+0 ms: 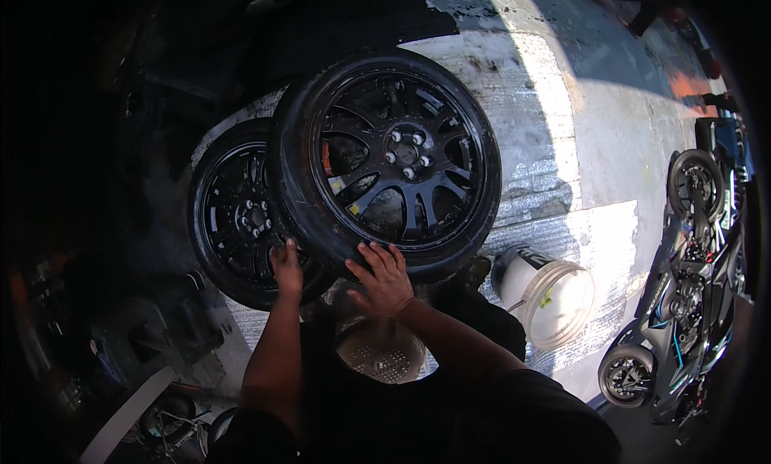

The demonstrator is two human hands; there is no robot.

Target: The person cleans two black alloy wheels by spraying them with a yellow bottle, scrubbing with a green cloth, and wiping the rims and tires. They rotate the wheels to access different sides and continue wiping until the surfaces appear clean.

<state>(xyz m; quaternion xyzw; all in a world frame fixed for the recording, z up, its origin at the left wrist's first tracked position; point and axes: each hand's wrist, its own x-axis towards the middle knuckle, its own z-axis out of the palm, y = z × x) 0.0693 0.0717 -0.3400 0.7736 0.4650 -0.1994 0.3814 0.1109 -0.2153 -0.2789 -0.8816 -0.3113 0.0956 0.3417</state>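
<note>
A large black wheel with its tire (pixel 409 215) stands in front of me, its dark multi-spoke rim facing up toward me. Several bright nuts or studs ring its hub, and small yellow marks sit near the rim's lower left. My right hand (pixel 383 281) rests with fingers spread on the near sidewall of this tire. A second black wheel (pixel 229 215) lies to the left, partly covered by the first. Over its right side, close to the first tire's edge, is my left hand (pixel 287 270), fingers partly extended and seemingly holding nothing; whether it touches either tire is unclear.
A round perforated metal seat (pixel 389 356) shows below my right hand. At right are a whitish bucket (pixel 554 299) and a dark motorcycle (pixel 683 295). Silvery sheeting (pixel 530 183) covers part of the floor. Dark, hard-to-read objects fill the left side.
</note>
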